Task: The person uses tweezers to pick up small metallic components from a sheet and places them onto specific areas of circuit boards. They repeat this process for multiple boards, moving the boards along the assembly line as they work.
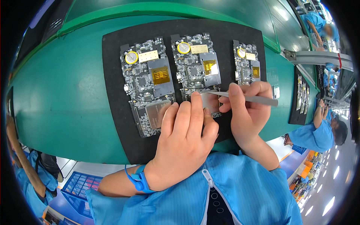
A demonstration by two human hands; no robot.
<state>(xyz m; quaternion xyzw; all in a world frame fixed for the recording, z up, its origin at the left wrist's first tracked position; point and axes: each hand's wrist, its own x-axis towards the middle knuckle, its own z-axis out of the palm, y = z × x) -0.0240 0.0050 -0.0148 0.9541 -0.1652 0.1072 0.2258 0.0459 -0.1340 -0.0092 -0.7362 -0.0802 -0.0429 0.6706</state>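
A green table (pixel 75 97) spans the scene, bearing a black mat (pixel 224 48) on which three circuit boards lie in a row. A forearm catching the mat could shift all three at once. The middle board (pixel 193 71), the one under work, lies between the left board (pixel 142 80) and the right board (pixel 245 67), beneath a worker's fingers.

The left hand (pixel 183 140) reaches over its near part, fingertips down; whether that grip pinches anything cannot be told. Heavy pressure there could flex or drag the board, and the outer fingers, overlapping the left board's edge, might disturb that one too. The right hand (pixel 249 116) has its grip clamped on steel tweezers (pixel 260 100), slanted toward the upper edge of a silver plate (pixel 210 102). A loosened pinch or skidding point could scratch the plate or dislodge a tiny component; metal straying as far as the coin cell (pixel 183 47) could risk a short.

Co-workers at both sides are cut off or partly screened. The right hand hides the right board's near portion; the left covers much of the middle board's. Whether the tweezers' fine tips touch or hold anything is too small to tell.
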